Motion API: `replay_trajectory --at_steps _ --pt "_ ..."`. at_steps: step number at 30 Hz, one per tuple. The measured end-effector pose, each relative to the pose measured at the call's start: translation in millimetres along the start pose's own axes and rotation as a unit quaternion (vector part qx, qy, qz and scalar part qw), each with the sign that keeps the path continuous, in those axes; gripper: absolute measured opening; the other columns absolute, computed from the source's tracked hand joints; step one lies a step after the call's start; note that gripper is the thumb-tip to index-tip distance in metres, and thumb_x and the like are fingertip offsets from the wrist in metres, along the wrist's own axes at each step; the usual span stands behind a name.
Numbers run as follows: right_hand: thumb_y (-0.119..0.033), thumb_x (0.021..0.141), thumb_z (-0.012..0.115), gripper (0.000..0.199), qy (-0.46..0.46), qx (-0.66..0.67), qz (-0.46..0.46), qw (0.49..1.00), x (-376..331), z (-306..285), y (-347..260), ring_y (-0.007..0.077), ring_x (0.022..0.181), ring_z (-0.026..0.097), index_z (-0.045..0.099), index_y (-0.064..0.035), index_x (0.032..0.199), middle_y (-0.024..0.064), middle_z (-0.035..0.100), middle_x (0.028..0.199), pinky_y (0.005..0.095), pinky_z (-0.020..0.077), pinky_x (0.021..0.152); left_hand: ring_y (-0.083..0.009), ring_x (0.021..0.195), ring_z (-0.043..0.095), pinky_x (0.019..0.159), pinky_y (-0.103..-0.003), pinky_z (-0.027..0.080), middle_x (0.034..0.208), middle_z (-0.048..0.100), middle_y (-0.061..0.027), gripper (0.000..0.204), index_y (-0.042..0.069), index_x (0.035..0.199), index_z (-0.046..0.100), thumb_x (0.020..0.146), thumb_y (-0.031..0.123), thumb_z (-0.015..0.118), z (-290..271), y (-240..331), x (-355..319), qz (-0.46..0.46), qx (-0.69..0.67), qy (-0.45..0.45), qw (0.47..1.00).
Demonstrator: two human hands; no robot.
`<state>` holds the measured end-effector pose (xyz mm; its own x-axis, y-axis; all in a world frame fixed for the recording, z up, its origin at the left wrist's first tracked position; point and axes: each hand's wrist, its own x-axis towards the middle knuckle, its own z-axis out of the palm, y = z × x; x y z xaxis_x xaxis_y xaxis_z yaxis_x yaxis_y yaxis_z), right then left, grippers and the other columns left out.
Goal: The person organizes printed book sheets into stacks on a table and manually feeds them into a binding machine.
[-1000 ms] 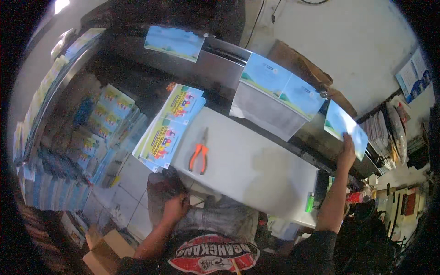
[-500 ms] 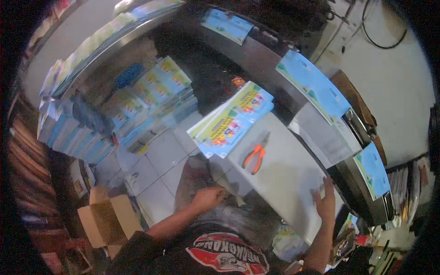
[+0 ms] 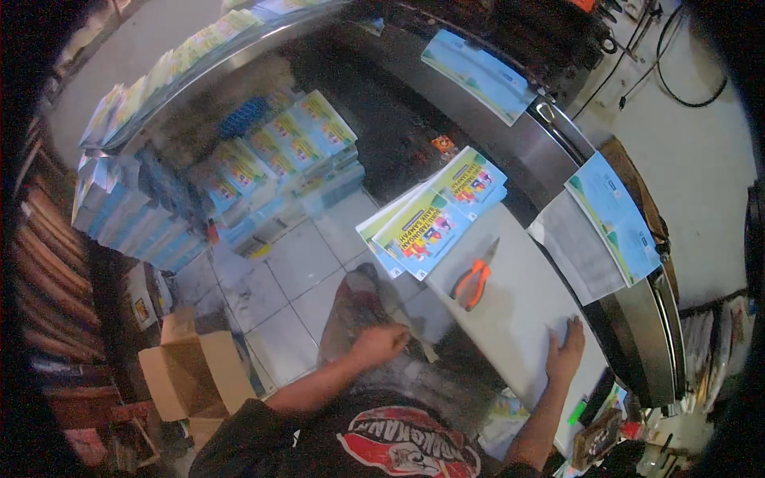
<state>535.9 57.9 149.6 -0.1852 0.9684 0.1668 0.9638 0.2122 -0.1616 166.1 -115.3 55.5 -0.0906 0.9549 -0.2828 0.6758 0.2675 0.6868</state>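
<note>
My left hand (image 3: 381, 344) hovers over my lap with its fingers curled; whether anything is inside cannot be made out. Flat on the long white tabletop (image 3: 526, 299) lies my right hand (image 3: 566, 354), fingers apart and holding nothing. Pliers with orange handles (image 3: 472, 285) rest on this tabletop, farther away than my right hand. Beyond them, a small fanned pile of blue and yellow printed covers (image 3: 438, 215) sits at its far end. Along the metal conveyor to the right are a blue printed sheet (image 3: 613, 215) and another blue sheet (image 3: 478, 73).
Tall stacks of printed booklets (image 3: 291, 151) stand on the tiled floor at the left. An open cardboard box (image 3: 195, 374) is near my left arm. A grey sheet (image 3: 578, 247) lies beside the conveyor. A green-capped marker (image 3: 578, 412) is near my right forearm.
The blue sheets have travelled along the conveyor toward the lower right, and the nearest one is out of sight. My view has shifted slightly; both hands keep much the same pose.
</note>
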Motion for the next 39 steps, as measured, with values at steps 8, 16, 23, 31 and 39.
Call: replay_trajectory --at_steps 8,16,23,31,39 --pt "-0.03 0.089 0.059 0.05 0.029 0.045 0.01 0.999 4 1 5 0.0332 0.132 0.037 0.052 0.003 0.126 0.0173 0.044 0.14 0.0441 0.0232 0.112 -0.0361 0.088 0.064 0.076 -0.047 0.051 0.098 0.066 -0.0161 0.033 0.013 0.111 0.063 0.089 0.035 0.052 4 2 4 0.011 -0.004 -0.001 1.0" --pt "-0.022 0.086 0.062 0.047 0.041 0.084 0.047 0.995 7 -5 0 0.0341 0.13 0.04 0.053 0.003 0.125 0.0188 0.046 0.137 0.0433 0.0263 0.111 -0.0367 0.087 0.064 0.078 -0.048 0.05 0.097 0.066 -0.0165 0.035 0.014 0.112 0.063 0.09 0.037 0.05 -2 10 2 0.009 0.026 -0.002 1.0" --pt "-0.019 0.087 0.061 0.045 0.057 0.04 0.013 0.997 -1 8 17 0.0346 0.128 0.041 0.053 0.0021 0.126 0.0196 0.048 0.136 0.0417 0.031 0.108 -0.0373 0.087 0.064 0.079 -0.05 0.05 0.099 0.066 -0.0168 0.04 0.015 0.116 0.06 0.09 0.043 0.047 7 0 2 -0.016 0.023 -0.045 0.999" --pt "-0.017 0.086 0.061 0.046 0.051 0.099 0.031 0.993 -3 -7 1 0.0355 0.127 0.041 0.051 0.0018 0.127 0.0196 0.047 0.136 0.0427 0.0304 0.108 -0.0377 0.085 0.064 0.076 -0.05 0.051 0.096 0.067 -0.0164 0.04 0.014 0.114 0.06 0.084 0.04 0.055 8 2 -1 -0.003 0.028 -0.012 1.0" --pt "-0.018 0.087 0.06 0.042 0.07 0.084 -0.008 0.994 -2 1 8 0.0355 0.128 0.041 0.053 0.0018 0.124 0.0187 0.048 0.135 0.0431 0.0317 0.107 -0.0372 0.086 0.064 0.077 -0.049 0.051 0.094 0.067 -0.0161 0.038 0.014 0.115 0.06 0.084 0.035 0.055 10 1 -1 -0.004 0.041 -0.01 0.999"
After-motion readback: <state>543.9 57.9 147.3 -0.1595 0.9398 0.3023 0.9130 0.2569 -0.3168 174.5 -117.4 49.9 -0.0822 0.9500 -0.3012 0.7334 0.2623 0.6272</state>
